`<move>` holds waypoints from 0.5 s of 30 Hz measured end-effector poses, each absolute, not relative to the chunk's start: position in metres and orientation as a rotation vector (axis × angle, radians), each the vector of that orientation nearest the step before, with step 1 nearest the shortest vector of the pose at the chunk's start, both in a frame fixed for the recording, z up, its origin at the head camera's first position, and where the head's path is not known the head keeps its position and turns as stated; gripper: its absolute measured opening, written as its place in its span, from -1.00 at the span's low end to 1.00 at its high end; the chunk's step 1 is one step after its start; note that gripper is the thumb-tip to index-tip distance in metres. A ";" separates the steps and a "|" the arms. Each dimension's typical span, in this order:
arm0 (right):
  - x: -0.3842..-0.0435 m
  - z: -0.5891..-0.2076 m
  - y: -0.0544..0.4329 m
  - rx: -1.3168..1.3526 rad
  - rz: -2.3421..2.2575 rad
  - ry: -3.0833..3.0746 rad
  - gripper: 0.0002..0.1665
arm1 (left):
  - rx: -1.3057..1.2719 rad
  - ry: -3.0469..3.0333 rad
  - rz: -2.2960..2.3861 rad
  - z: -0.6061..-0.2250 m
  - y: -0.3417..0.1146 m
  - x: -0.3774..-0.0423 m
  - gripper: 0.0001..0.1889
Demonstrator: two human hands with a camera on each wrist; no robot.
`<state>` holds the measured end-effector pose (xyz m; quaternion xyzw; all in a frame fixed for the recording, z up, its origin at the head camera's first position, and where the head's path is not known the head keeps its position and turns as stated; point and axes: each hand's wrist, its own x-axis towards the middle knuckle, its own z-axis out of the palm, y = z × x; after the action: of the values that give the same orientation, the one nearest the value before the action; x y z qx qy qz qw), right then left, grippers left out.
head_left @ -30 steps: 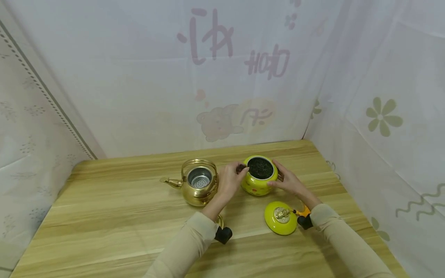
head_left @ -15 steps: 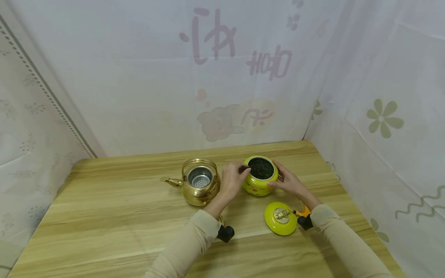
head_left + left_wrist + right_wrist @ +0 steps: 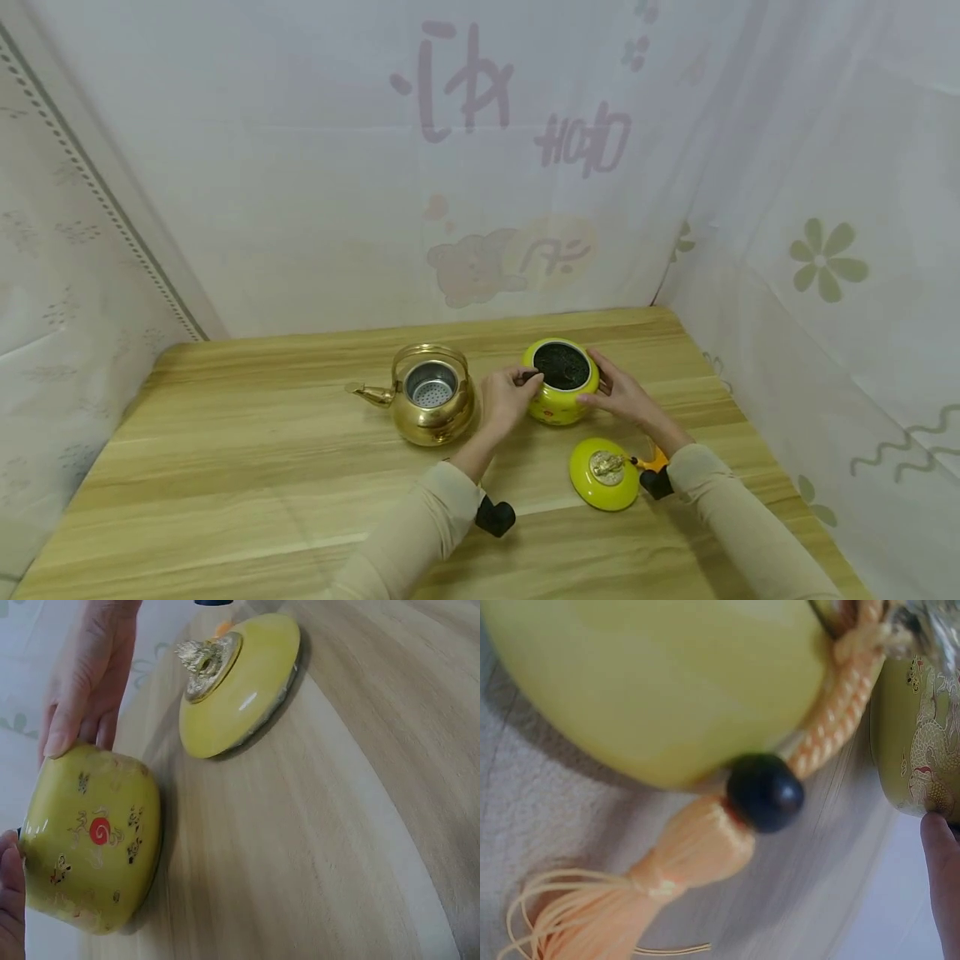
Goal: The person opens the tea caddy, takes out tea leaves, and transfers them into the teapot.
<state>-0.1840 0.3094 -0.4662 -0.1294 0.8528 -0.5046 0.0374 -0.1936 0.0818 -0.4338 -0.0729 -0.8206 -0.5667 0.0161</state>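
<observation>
A round yellow jar point(image 3: 558, 410), full of dark leaf-like bits point(image 3: 561, 365) that look like tea, stands uncovered. My right hand point(image 3: 626, 396) holds its right side, thumb in front and fingers behind. At the left rim, my left hand point(image 3: 508, 398) pinches a small dark thing point(image 3: 529, 376); its kind is too small to tell. In the left wrist view the jar point(image 3: 97, 840) shows a red round mark, and only the left hand's fingertips point(image 3: 10, 877) appear. The yellow lid point(image 3: 602, 475) with a gold figure knob lies in front of the jar.
Left of the jar stands a gold teapot point(image 3: 431, 425), uncovered, with a perforated metal strainer point(image 3: 432, 392) inside and its spout pointing left. An orange tassel point(image 3: 682, 855) with a dark bead hangs from the jar's lid. Printed curtains point(image 3: 337, 208) surround the wooden table point(image 3: 247, 467).
My left hand has shifted slightly right and nearer to me, still pinching the dark thing by the jar's rim. The right hand keeps its hold. Jar, lid and teapot stay nearly in place.
</observation>
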 end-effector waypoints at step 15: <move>-0.185 -0.465 0.307 -0.294 -1.538 2.589 0.12 | -0.080 -2.476 -1.942 -0.439 0.087 -0.193 -0.86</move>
<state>-0.1846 0.3074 -0.4650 -0.0971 0.8543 -0.5074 0.0579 -0.1927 0.0871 -0.4386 -0.0254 -0.7866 -0.6169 -0.0028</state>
